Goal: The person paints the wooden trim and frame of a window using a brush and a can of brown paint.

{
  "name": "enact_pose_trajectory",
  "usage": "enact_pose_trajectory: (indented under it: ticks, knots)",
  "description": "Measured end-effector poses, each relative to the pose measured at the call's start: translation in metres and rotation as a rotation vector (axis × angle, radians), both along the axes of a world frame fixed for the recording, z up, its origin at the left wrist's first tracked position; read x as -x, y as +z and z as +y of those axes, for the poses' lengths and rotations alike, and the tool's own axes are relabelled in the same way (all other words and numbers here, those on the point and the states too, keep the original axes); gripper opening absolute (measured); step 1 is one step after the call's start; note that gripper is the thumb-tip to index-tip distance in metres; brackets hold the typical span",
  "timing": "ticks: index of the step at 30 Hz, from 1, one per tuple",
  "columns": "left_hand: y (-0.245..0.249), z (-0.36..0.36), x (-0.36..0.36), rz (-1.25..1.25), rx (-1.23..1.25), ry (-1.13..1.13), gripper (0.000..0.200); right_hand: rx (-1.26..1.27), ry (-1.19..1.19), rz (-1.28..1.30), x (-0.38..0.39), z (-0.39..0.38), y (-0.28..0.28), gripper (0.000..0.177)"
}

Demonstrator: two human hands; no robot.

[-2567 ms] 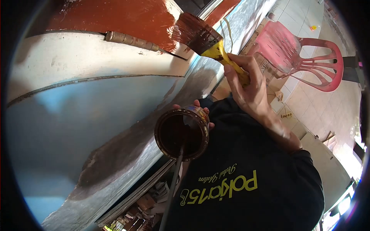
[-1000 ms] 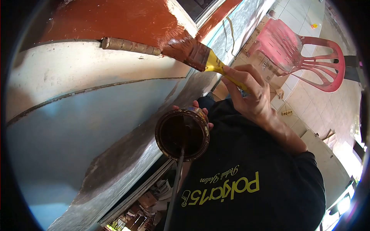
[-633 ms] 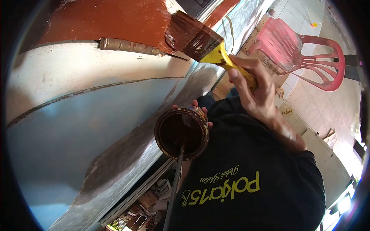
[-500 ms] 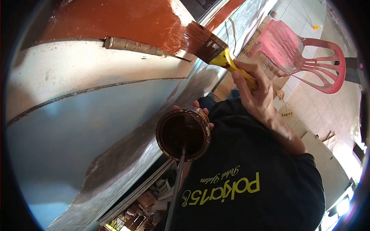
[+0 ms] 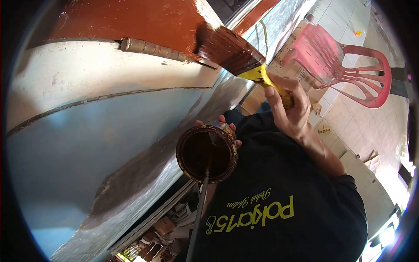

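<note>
My right hand (image 5: 290,102) is closed around the yellow handle of a wide paintbrush (image 5: 233,50). Its bristles, wet with red-brown paint, rest against the glossy red-brown painted surface (image 5: 126,19) near that surface's right end. Lower down, my left hand (image 5: 221,118) holds an open paint can (image 5: 179,153) from beneath and behind; only some fingertips show along its rim. Dark brown paint coats the can's inside, and a thin stick (image 5: 201,203) leans out over the near rim. Just below the painted surface lies a tool with a worn, rounded handle (image 5: 152,50) and a thin blade.
A cream band (image 5: 118,72) and a pale blue wall (image 5: 113,126) run along the left. To the right, a pink plastic chair (image 5: 321,52) stands on the tiled floor near a cardboard box (image 5: 290,65). Assorted clutter (image 5: 166,227) shows at the bottom.
The brush has shifted left along the painted surface, its bristles now turned to show their wet red-brown side. My right wrist has tilted slightly; the can has barely moved.
</note>
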State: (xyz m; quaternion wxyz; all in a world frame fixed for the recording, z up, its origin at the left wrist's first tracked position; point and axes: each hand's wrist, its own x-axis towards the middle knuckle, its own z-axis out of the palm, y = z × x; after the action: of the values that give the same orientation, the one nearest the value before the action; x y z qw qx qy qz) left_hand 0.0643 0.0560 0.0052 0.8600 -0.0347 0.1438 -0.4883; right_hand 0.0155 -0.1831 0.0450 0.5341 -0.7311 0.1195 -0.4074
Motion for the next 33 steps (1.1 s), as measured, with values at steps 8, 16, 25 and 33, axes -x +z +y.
enact_pose_trajectory:
  ticks: [8, 16, 25, 33]
  knots:
    - [-0.016, 0.012, -0.002, 0.014, -0.105, -0.067, 0.064, -0.063, -0.015, 0.18, -0.001, 0.0, 0.001, 0.021]
    - [0.009, -0.007, 0.005, 0.056, -0.037, 0.031, 0.066, -0.048, 0.033, 0.123, -0.006, 0.002, 0.008, 0.022]
    - [-0.013, 0.016, -0.013, 0.263, -0.085, -0.212, 0.064, 0.043, 0.046, 0.015, -0.002, 0.001, 0.007, 0.021]
    - [0.005, -0.003, 0.005, -0.017, -0.025, 0.081, 0.058, -0.021, 0.015, 0.151, 0.003, -0.001, -0.022, 0.026]
